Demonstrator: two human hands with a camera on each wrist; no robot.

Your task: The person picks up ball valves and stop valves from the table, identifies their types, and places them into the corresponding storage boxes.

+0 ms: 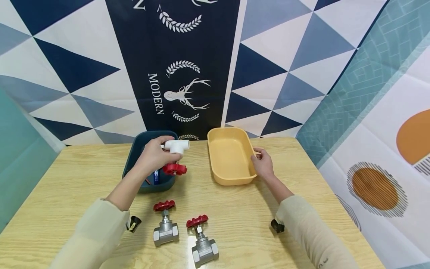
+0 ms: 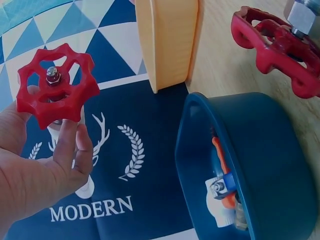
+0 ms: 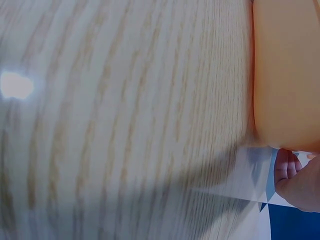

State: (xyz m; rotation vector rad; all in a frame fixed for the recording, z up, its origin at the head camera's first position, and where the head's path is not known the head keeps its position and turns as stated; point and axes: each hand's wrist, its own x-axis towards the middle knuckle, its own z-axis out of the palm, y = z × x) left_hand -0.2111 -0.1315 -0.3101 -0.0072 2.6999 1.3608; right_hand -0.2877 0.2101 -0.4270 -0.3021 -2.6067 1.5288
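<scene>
My left hand [image 1: 152,155] holds a white plastic valve [image 1: 178,145] with a red handwheel [image 2: 89,92], raised over the dark blue bin [image 1: 158,188]. In the left wrist view, the thumb and fingers grip the white body behind the wheel. Inside the blue bin [image 2: 272,165] lie a white fitting, something orange and a blue-handled part, partly hidden by its wall. My right hand [image 1: 263,164] grips the right rim of a yellow bin [image 1: 231,157], which has nothing inside. Two metal valves, one nearer the blue bin [image 1: 165,231] and one farther right [image 1: 205,250], both with red handwheels, rest on the table.
The wooden table [image 1: 235,216] ends at a patterned cloth wall [image 1: 188,93] just behind both bins. Another patterned cloth [image 1: 379,149] hangs along the right side. Small black objects sit by the left sleeve [image 1: 90,235] and the right sleeve [image 1: 312,228].
</scene>
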